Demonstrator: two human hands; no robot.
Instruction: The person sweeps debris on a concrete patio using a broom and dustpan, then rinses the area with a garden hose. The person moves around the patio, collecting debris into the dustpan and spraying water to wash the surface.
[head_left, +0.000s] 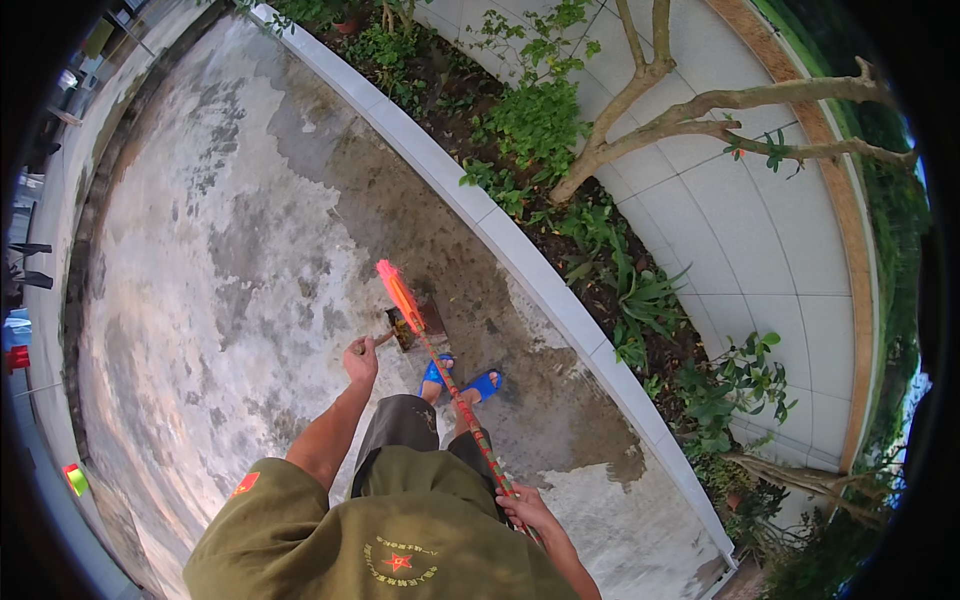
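Note:
My left hand is closed around the end of a wooden handle that runs to a dustpan. Yellowish debris, perhaps leaves, shows inside the pan's dark opening. Low in the view, my right hand grips a long broom handle with a red and green pattern. That handle slants up and left to the orange and pink broom head. The broom head crosses in front of the dustpan and hides part of it; I cannot tell whether they touch.
Stained concrete lies underfoot, with a darker, damp-looking patch. My feet wear blue slippers. A pale tiled curb borders a planting bed with shrubs and a tree trunk. A raised edge runs along the left.

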